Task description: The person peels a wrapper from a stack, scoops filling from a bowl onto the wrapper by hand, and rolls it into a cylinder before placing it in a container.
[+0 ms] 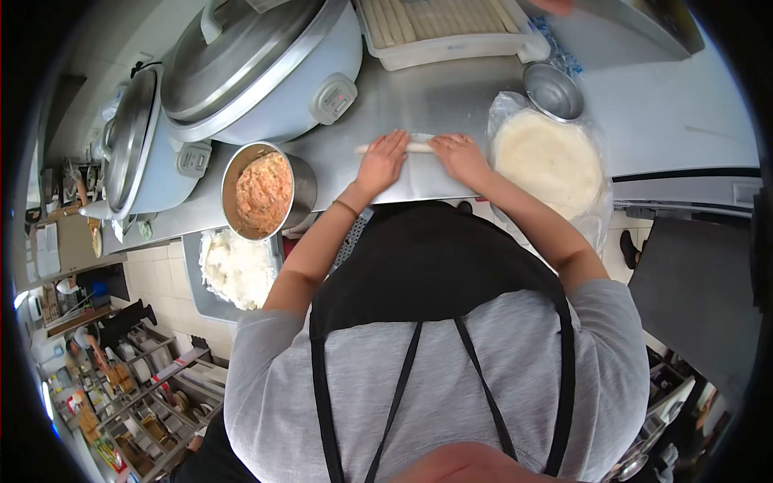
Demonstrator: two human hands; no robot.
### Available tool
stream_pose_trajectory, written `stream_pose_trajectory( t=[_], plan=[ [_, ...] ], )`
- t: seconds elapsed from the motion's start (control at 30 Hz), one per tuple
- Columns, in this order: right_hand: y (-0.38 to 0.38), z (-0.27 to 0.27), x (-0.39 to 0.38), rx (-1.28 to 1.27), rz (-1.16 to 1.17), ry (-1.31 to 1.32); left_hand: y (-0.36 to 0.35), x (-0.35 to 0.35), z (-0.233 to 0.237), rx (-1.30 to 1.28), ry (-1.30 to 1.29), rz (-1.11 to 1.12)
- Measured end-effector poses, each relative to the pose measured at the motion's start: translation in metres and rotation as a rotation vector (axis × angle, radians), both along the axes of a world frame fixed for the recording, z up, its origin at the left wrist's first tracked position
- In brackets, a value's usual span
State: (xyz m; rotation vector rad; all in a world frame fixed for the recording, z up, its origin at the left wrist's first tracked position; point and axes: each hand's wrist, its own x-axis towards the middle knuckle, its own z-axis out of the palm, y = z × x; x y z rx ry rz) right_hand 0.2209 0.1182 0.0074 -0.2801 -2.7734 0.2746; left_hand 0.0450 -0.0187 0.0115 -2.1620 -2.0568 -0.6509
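Where left hand (383, 164) and right hand (462, 158) lie | pale roll (419, 148) beneath both

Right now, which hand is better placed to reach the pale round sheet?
Probably the right hand: it lies nearer the sheet, while the left hand is nearer the metal pot. Both touch the roll.

steel surface (423, 92), pale wall (121, 36) upper left, light tiled floor (157, 282), cluttered shelving (165, 394) lower left, dark grey panel (700, 298) at right, bright light strip (47, 400) far left
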Motion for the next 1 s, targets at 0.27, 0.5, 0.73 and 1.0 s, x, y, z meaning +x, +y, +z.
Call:
stream_pose_trajectory(
  t=[0.27,0.5,0.73,1.0],
  plan=[
    [-0.011,-0.001,0.017,0.076,0.007,0.137,-0.012,0.017,0.006,0.049,-0.021,-0.046],
    [0.016,-0.006,-0.012,0.044,-0.109,0.122,0.035,-0.011,0.001,0.099,-0.111,-0.003],
    [0.007,-0.009,0.001,0.015,-0.050,0.085,0.011,0.007,-0.003,0.077,-0.229,0.025],
    [0.010,0.021,0.024,-0.181,-0.089,-0.013,-0.006,0.015,0.011,-0.076,-0.141,0.113]
  ],
)
